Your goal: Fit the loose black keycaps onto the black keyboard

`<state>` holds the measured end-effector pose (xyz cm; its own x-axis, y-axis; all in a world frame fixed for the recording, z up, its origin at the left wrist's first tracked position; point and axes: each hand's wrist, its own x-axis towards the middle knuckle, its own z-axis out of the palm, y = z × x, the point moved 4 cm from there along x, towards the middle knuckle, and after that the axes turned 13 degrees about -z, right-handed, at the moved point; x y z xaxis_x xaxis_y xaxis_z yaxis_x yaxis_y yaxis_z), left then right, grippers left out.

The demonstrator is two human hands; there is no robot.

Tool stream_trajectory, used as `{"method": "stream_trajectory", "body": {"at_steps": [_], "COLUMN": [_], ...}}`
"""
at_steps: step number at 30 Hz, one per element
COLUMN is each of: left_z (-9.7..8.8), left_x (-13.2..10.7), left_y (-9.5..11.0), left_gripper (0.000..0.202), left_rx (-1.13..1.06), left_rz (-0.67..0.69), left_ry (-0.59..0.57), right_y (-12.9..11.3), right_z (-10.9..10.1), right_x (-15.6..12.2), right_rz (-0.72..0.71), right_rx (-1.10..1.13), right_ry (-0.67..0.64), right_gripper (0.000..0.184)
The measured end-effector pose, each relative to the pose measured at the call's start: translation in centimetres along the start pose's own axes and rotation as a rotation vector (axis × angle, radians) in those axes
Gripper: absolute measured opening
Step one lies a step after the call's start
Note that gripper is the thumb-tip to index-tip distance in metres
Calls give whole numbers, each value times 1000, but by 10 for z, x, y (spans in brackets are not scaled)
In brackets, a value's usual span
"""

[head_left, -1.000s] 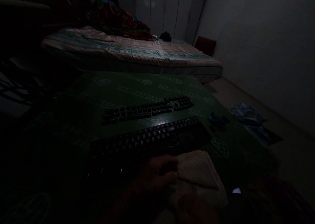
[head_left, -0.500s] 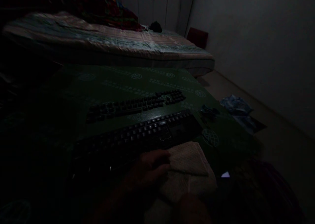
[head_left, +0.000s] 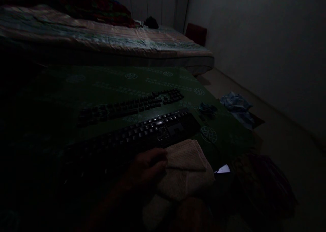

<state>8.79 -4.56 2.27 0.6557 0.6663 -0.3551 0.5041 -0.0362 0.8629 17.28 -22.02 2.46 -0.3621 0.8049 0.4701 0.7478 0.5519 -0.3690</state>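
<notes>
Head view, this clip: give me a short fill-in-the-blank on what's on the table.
1. The left hand rests on a folded pale ____.
2. The cloth lies just in front of a black ____.
3. Behind the keyboard, rows of loose keycaps lie on a ____ table cover.

Missing words: cloth; keyboard; green

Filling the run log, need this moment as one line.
left hand: on folded towel | right hand: low, under towel, too dark to read | keyboard: behind towel on green table | loose keycaps: rows beyond

table (head_left: 76,89): green cover | keyboard (head_left: 142,133) | keycap rows (head_left: 127,106) | towel (head_left: 185,171)
</notes>
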Motion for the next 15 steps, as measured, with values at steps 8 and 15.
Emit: {"method": "stream_trajectory", "body": {"at_steps": [8,15], "left_z": [2,1], "left_x": [-4,-1], "left_y": [6,6], "left_gripper": [28,27], "left_rx": [-50,-12], "left_rz": [-75,-56], "left_ry": [0,25], "right_y": [22,39], "right_z": [8,-9], "right_x": [-28,-43], "right_rz": [150,338], "right_rx": [-1,52], "right_ry": [74,207], "right_gripper": [26,24]}}
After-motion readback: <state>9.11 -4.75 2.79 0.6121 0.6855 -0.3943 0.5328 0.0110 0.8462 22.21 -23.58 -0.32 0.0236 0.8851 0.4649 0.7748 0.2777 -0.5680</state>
